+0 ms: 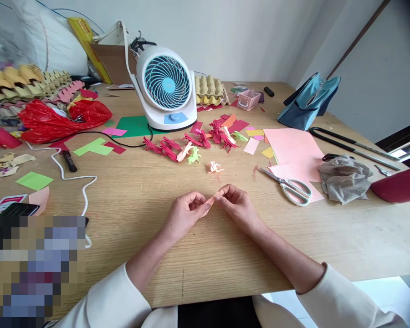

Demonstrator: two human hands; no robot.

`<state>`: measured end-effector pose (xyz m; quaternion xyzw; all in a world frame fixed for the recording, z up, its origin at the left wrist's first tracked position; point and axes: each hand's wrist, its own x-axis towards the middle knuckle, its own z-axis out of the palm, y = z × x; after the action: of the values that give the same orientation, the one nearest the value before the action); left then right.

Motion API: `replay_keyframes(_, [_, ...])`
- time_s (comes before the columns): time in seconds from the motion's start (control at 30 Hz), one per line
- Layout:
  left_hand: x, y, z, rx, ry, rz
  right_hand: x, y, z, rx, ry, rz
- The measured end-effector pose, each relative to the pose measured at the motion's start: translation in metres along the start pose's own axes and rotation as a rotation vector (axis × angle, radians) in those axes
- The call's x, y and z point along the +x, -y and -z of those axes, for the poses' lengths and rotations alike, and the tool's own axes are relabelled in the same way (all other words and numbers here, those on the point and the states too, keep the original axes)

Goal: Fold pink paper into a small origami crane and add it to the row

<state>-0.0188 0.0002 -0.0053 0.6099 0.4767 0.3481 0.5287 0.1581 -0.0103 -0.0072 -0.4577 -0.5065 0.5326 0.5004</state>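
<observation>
Our left hand (187, 212) and right hand (238, 207): both pinching a small pink paper piece (211, 199), over the counter (212, 264) | just beyond, we see a pale folded figure (214, 167) | farther, crimson folded figures (168, 152) before the fan (168, 85) | at right, scissors (283, 181), partly on pink paper (294, 146).

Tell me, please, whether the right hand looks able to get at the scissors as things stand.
Probably yes: the scissors lie uncovered to the right of the right hand, and nothing seems to stand between the two. That hand pinches a small pink piece, so may need to let go first.
</observation>
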Motion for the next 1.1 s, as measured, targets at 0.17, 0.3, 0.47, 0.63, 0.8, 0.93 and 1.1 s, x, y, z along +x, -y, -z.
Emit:
replay_keyframes(0.17, [-0.004, -0.004, -0.002, -0.035, -0.026, -0.073, 0.001, -0.002, 0.0, 0.024, -0.065, 0.026])
replay_keyframes(0.3, [-0.007, -0.007, -0.001, 0.043, -0.054, -0.093, -0.001, -0.002, -0.001, 0.006, -0.083, 0.032])
replay_keyframes(0.47, [-0.005, -0.006, 0.0, 0.019, -0.094, -0.035, -0.005, -0.001, -0.002, -0.064, -0.091, 0.083])
replay_keyframes(0.63, [-0.003, -0.004, 0.002, -0.003, -0.032, 0.048, -0.01, 0.012, 0.001, -0.381, -0.033, 0.118])
replay_keyframes(0.8, [-0.006, -0.006, 0.004, 0.297, 0.029, 0.0, -0.012, 0.015, 0.007, -0.677, 0.083, 0.102])
replay_keyframes(0.93, [-0.009, -0.003, 0.002, 0.517, 0.077, -0.179, -0.012, 0.013, 0.01, -0.859, 0.143, 0.122])
replay_keyframes(1.1, [-0.012, 0.003, 0.001, 0.622, 0.073, -0.432, -0.011, 0.014, 0.01, -0.925, 0.159, 0.099])
